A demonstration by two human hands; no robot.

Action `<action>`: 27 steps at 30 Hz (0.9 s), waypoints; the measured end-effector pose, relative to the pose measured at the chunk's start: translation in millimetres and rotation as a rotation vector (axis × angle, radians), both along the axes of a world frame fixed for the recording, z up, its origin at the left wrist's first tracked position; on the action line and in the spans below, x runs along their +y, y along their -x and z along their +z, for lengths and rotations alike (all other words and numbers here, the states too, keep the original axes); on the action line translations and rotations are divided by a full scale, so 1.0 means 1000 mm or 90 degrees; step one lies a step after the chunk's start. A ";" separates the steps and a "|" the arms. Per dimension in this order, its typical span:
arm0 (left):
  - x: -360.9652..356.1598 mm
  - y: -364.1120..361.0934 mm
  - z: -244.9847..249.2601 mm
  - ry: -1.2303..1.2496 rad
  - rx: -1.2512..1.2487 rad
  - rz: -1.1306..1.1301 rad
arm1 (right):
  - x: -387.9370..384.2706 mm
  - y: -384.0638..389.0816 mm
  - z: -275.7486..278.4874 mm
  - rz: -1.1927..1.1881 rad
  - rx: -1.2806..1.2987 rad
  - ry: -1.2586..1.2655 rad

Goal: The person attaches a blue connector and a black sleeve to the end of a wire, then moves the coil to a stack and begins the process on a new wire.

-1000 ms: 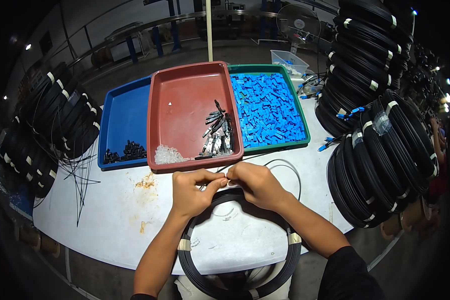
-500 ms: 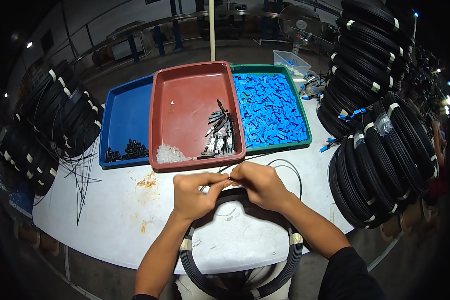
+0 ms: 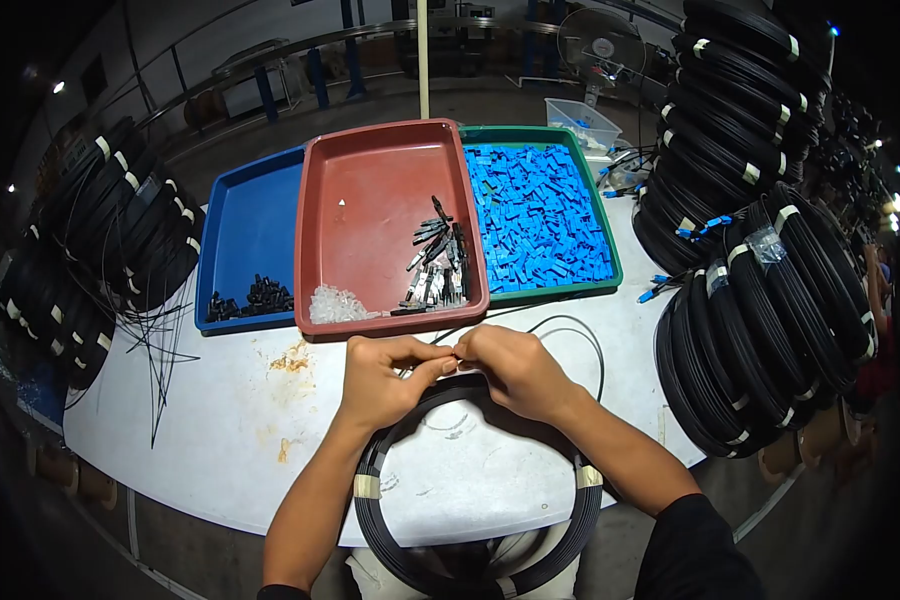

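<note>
On my side of the red tray (image 3: 380,220), a ring of black cable (image 3: 586,510) sits closest to me. Its near curve reaches past the table's edge over my lap, and its far curve faces the red tray; being round, it shows no clear long axis. A pale band of tape (image 3: 367,486) wraps its left side, another its right.

At that far curve, just short of the red tray, my left hand (image 3: 380,385) and my right hand (image 3: 515,365) meet. Thumbs and forefingers are pinched tip to tip on a small dark piece (image 3: 458,352). My fingertips cover most of it, so I can't tell which way it points. Beyond my right hand a loose cable (image 3: 601,360) bows out toward the red tray and bends back my way.

The red tray holds clear bits (image 3: 335,306) at its near left corner and black clips (image 3: 435,280) at its near right, lying at mixed angles. Left of it is a blue tray (image 3: 255,220) with small black parts (image 3: 265,297); right of it, a green tray (image 3: 550,294) full of blue pieces (image 3: 540,220). Piled cable rings stand well out to both sides. Behind the red tray rises a pale pole (image 3: 423,60).
</note>
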State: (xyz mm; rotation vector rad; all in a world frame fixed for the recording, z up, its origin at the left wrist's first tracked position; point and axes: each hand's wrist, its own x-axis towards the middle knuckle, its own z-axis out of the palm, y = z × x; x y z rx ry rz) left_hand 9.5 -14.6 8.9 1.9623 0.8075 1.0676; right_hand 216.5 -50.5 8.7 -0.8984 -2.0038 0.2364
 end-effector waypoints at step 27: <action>0.003 -0.002 -0.004 -0.507 0.102 -0.041 | -0.002 -0.001 -0.001 -0.012 0.115 0.272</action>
